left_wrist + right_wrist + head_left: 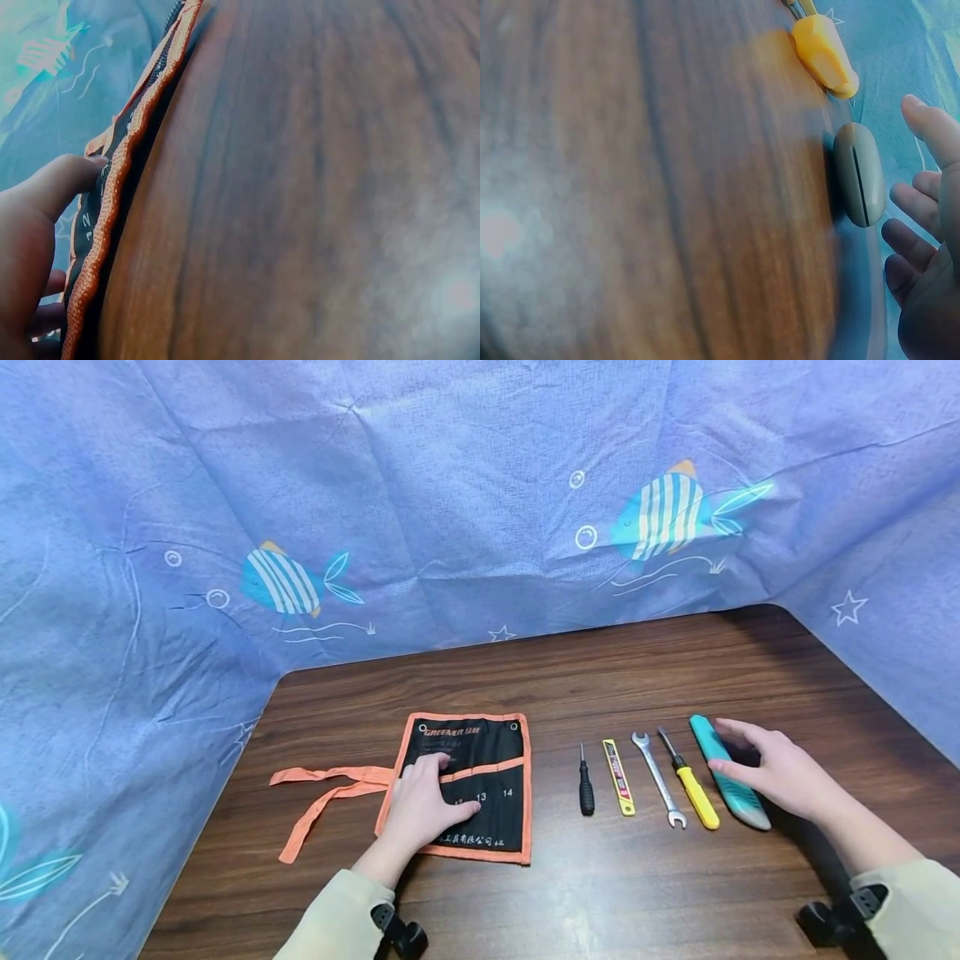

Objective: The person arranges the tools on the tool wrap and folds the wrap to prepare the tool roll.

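A black tool roll point(491, 760) with orange trim lies unrolled on the brown wooden table point(600, 902). My left hand point(427, 802) rests flat on its left half, fingers spread; in the left wrist view the thumb point(60, 184) touches the roll's orange edge point(112, 187). To the right, my right hand point(780, 772) reaches over a teal tool point(742, 797) with straight fingers, thumb against its side. From the right wrist, the fingers point(930, 247) stand just apart from the tool's grey end point(859, 176).
Between the roll and the teal tool lie a small black screwdriver point(586, 785), a yellow utility knife point(618, 766), an open-end wrench point(658, 768) and a yellow-handled screwdriver point(696, 789). Orange tie straps point(322, 785) trail left. Blue fish-print cloth point(450, 485) walls the table.
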Demonstrator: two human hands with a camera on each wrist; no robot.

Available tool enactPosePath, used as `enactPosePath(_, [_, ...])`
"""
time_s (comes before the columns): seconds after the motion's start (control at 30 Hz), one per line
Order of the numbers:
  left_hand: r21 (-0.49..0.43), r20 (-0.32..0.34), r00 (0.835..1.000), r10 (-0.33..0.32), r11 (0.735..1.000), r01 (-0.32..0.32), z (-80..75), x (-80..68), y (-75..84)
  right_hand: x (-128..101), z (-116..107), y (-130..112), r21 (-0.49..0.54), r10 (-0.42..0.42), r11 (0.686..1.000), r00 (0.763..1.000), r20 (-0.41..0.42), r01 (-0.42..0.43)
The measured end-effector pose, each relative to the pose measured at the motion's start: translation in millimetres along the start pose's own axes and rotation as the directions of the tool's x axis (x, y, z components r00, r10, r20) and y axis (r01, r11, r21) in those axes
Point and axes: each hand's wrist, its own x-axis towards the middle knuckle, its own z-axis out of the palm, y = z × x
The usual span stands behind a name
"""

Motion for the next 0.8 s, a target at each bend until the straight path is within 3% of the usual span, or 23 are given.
enactPosePath(0.23, [-0.029, 0.006, 1.0, 0.03, 0.999, -0.03, -0.9, 0.6, -3.8, 1, 1, 1, 0.003, -0.002, 1.0, 1.0, 0.005, 0.002])
enactPosePath(0.43, [-0.115, 0.011, 0.998, 0.063, 0.992, -0.061, -6.0, 1.0, -10.5, 0, 2, 2, 0.002, -0.007, 1.0, 1.0, 0.002, 0.007])
enactPosePath(0.8, [-0.156, 0.094, 0.988, 0.125, 0.982, -0.11, -14.6, 5.7, -19.9, -1, 2, 5, -0.002, -0.012, 1.0, 1.0, -0.009, 0.012])
